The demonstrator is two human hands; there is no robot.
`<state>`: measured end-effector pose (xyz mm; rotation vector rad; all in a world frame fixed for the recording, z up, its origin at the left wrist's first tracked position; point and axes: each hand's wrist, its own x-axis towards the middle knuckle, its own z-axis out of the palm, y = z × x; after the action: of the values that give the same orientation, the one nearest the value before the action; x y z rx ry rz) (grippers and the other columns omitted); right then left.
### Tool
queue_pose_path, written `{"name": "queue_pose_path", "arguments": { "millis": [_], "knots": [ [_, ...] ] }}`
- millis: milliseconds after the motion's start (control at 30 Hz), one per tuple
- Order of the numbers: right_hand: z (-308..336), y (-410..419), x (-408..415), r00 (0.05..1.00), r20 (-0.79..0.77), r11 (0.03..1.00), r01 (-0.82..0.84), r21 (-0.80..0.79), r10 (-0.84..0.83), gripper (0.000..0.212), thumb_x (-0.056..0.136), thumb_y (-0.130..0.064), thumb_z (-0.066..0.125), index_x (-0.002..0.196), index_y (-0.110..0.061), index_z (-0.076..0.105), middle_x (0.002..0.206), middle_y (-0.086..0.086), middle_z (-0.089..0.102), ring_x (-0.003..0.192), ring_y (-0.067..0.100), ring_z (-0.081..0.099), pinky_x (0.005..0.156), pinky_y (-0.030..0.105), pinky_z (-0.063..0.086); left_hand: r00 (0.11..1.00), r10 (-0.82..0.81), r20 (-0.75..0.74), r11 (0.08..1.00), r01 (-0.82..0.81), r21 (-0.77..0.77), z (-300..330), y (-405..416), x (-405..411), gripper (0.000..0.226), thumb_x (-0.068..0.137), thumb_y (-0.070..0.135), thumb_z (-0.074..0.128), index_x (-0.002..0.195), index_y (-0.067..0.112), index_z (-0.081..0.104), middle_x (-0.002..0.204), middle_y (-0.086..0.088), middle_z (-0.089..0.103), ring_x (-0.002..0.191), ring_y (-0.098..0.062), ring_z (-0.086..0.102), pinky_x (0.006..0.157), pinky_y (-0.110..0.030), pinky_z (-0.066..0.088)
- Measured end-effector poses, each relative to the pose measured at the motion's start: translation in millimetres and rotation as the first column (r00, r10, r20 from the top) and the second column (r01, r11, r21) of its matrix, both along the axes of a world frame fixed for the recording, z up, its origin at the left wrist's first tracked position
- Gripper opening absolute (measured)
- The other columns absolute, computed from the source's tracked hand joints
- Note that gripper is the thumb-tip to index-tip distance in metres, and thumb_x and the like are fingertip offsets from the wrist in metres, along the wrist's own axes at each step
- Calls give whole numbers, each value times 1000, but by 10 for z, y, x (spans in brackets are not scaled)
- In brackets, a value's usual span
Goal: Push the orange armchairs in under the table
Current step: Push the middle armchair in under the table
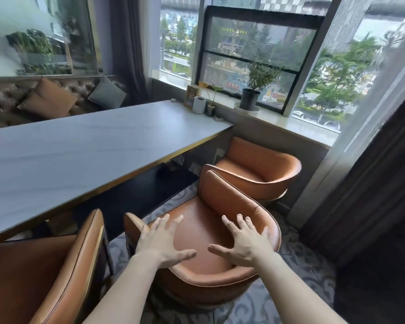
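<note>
An orange leather armchair (204, 230) with a curved back stands right below me, apart from the white marble table (84, 146). My left hand (161, 242) and my right hand (243, 242) hover over its seat and back rim, fingers spread, holding nothing. A second orange armchair (257, 171) stands beyond it near the window wall, also out from the table. The back of a third orange armchair (45, 272) fills the lower left, close to the table's edge.
A black table base (138, 195) sits under the top. A windowsill (302, 127) with a potted plant (253, 90) runs along the far wall. Small items (198, 102) stand at the table's far end. Dark curtains (372, 183) hang at right. A tufted sofa (33, 99) lies behind the table.
</note>
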<state>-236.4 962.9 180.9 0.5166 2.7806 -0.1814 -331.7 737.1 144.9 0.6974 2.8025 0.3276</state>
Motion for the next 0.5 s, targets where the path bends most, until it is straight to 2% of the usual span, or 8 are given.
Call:
{"name": "queue_pose_path", "arguments": {
  "millis": [100, 233, 500],
  "knots": [
    [-57, 191, -304, 1000, -5, 1000, -25, -7, 25, 124, 51, -108, 21, 158, -49, -1, 172, 5, -1, 156, 27, -4, 118, 72, 2, 1000, 28, 12, 1000, -28, -9, -49, 177, -237, 110, 62, 94, 43, 151, 45, 1, 164, -1, 7, 149, -26, 6, 117, -55, 6],
    [-157, 447, -672, 995, 19, 995, -101, -18, 102, 113, 66, -102, 34, 158, -47, 0, 172, 5, -2, 156, 27, -5, 117, 72, 0, 996, 82, 20, 996, -81, -28, -142, 383, -475, 110, 63, 93, 43, 152, 44, 1, 164, -1, 5, 149, -25, 4, 118, -54, 5],
    [-320, 1171, -1525, 943, 7, 942, -331, -58, 332, 112, 69, -99, 38, 159, -45, 1, 171, 5, -1, 156, 26, -5, 117, 72, 0, 939, 345, 15, 938, -344, -53, -263, 981, -742, 107, 65, 89, 46, 152, 45, 1, 164, -1, 5, 149, -25, 4, 118, -51, 3]
  ]
}}
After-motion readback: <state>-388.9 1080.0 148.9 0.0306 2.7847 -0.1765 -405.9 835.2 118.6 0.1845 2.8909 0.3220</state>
